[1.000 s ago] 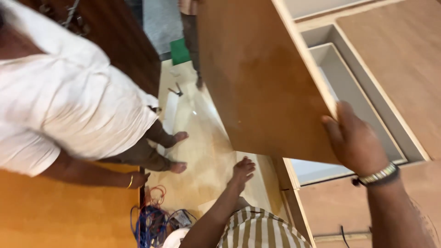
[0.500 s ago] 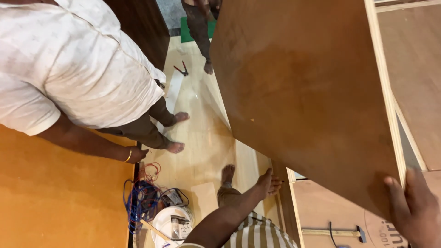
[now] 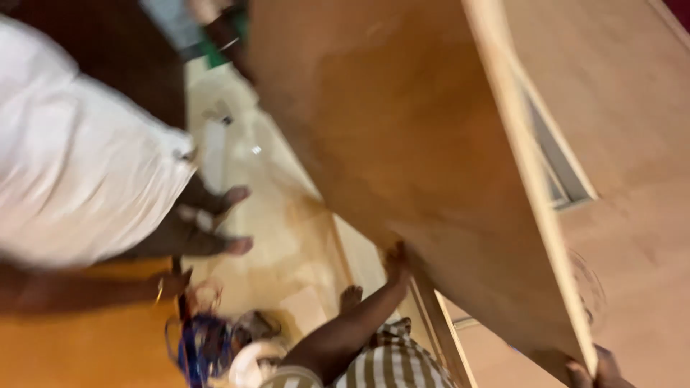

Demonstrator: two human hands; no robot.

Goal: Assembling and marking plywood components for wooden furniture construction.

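L of the board: a co-worker in a white shirt bends over the pale floor, a tangle of blue wire lying below them. Under the board's lower edge our left hand, on a striped sleeve, presses up w/ fingers hooked on the panel, prob. to carry its weight while it tilts. At the board's bottom R corner our right hand pinches the light edge strip, mostly out of frame; behind the board sits a cabinet front.
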